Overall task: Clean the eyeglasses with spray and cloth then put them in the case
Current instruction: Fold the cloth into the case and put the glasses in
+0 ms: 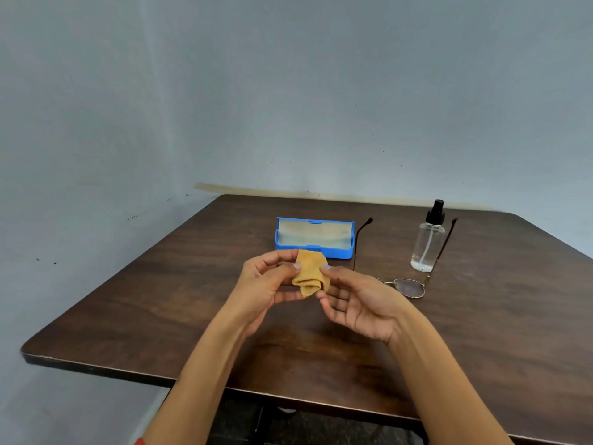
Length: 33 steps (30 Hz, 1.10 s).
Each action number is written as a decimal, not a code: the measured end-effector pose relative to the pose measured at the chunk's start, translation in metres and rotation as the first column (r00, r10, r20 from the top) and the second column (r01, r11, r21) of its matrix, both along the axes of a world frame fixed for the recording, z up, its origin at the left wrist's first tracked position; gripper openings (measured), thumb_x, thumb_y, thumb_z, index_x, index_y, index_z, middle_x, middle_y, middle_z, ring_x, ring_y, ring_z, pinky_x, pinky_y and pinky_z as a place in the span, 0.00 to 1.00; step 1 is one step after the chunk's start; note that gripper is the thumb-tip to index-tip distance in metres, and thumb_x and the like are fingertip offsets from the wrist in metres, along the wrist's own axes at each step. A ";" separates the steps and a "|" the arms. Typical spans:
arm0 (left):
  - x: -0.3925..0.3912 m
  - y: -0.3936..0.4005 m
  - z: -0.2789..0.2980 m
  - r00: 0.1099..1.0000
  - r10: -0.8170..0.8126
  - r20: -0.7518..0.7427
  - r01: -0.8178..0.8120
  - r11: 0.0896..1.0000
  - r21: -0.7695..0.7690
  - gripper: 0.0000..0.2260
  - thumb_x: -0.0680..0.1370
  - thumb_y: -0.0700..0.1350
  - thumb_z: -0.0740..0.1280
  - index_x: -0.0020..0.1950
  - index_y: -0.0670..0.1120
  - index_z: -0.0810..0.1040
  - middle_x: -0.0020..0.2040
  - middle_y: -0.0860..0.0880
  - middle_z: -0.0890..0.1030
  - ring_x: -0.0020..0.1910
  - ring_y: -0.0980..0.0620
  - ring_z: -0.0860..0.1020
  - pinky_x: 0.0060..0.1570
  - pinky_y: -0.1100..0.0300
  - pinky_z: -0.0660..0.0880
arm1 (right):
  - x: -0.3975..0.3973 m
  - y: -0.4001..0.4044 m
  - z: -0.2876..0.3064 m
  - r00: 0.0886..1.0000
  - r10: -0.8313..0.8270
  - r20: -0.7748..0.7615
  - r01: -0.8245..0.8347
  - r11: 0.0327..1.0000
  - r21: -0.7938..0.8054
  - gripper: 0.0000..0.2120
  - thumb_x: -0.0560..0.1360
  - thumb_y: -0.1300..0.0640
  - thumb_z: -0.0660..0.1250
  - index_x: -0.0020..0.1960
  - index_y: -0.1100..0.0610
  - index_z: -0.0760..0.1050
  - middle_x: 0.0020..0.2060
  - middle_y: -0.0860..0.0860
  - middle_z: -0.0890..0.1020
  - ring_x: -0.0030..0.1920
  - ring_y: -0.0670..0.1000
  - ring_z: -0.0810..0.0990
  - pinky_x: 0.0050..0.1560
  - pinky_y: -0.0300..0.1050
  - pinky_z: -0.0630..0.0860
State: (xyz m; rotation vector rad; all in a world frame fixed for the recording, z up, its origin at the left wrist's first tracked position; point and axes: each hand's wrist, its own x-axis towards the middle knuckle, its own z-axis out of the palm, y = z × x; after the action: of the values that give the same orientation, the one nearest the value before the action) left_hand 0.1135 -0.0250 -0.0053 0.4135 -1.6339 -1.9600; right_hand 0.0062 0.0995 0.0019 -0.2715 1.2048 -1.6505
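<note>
Both our hands' fingers pinched the crumpled tan cloth [310, 273]; next, we judged, spraying round wire-rimmed eyeglasses [410, 288] at three o'clock.

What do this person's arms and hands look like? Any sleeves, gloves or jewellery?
Both arms are bare from wrist to elbow. The left hand and the right hand wear no gloves, and no rings, watch or bracelets show. The fingers have short nails. A sliver of red cloth at the bottom edge, by the left elbow, may be clothing.
</note>
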 end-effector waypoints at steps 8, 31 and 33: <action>0.009 -0.002 -0.008 0.993 0.106 0.059 -0.100 0.990 -0.098 0.04 0.75 0.32 0.64 0.46 0.38 0.78 0.40 0.41 0.80 0.36 0.51 0.80 0.33 0.59 0.80 | 0.003 -0.010 0.019 0.827 -0.155 -0.541 0.192 0.981 0.013 0.06 0.69 0.68 0.73 0.41 0.60 0.78 0.34 0.55 0.82 0.31 0.48 0.80 0.31 0.37 0.78; 0.045 -0.060 0.012 0.933 -0.257 0.252 0.304 0.938 -0.166 0.13 0.66 0.46 0.75 0.47 0.40 0.84 0.44 0.37 0.83 0.40 0.45 0.83 0.41 0.56 0.81 | 0.003 -0.036 0.049 0.699 0.243 -0.673 -0.042 0.953 0.300 0.13 0.72 0.74 0.67 0.56 0.71 0.73 0.45 0.60 0.76 0.38 0.52 0.78 0.34 0.39 0.81; 0.049 -0.067 0.017 0.905 -0.277 0.323 0.337 0.929 -0.150 0.20 0.63 0.49 0.77 0.48 0.38 0.83 0.45 0.36 0.83 0.40 0.45 0.83 0.38 0.59 0.81 | 0.000 -0.040 0.038 0.773 0.272 -0.573 -0.087 0.940 0.329 0.07 0.72 0.72 0.67 0.49 0.68 0.73 0.42 0.57 0.75 0.38 0.50 0.77 0.33 0.38 0.79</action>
State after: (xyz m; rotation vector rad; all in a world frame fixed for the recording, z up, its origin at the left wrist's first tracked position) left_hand 0.1627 -0.0925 0.0120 0.4030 -2.1871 -1.9978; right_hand 0.0064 0.0595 0.0401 -0.7629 1.8213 -1.2180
